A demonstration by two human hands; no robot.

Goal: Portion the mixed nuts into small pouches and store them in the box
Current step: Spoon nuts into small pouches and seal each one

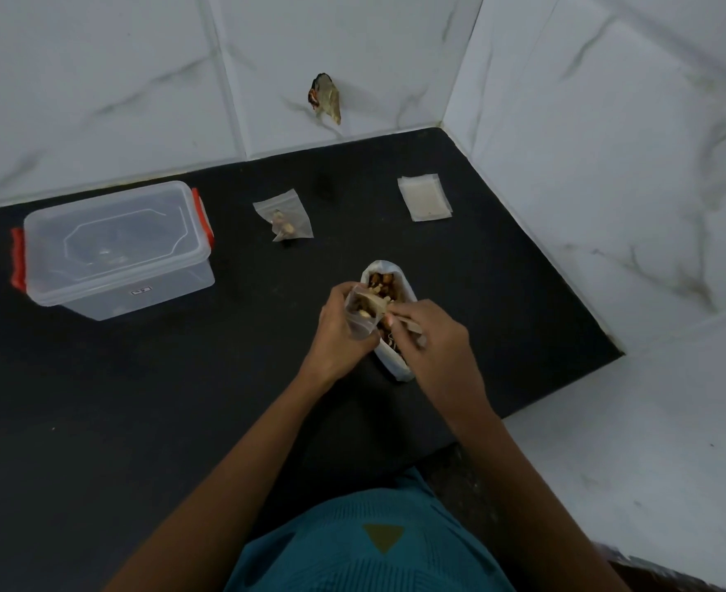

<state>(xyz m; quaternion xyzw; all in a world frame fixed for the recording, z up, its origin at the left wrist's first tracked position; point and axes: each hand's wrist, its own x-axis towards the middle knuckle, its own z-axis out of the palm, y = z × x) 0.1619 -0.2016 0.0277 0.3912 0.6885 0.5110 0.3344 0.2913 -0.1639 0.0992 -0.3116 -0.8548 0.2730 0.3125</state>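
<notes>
Your left hand point(344, 331) is curled round a small pouch point(363, 311), holding it upright with its mouth open, while your right hand point(433, 339) comes in from the other side, fingertips bunched and pinching at that mouth. Directly under the grip stands the open bag of mixed nuts point(389, 284); a filled pouch point(286, 215) lies beyond it to the left, empty pouches point(425, 197) beyond to the right. Well left of the grip sits the lidded box point(113, 249), its small front label point(142, 291) too blurred to read.

home kitchen | black counter point(139, 399) | marble-look wall tiles point(96, 79)
</notes>
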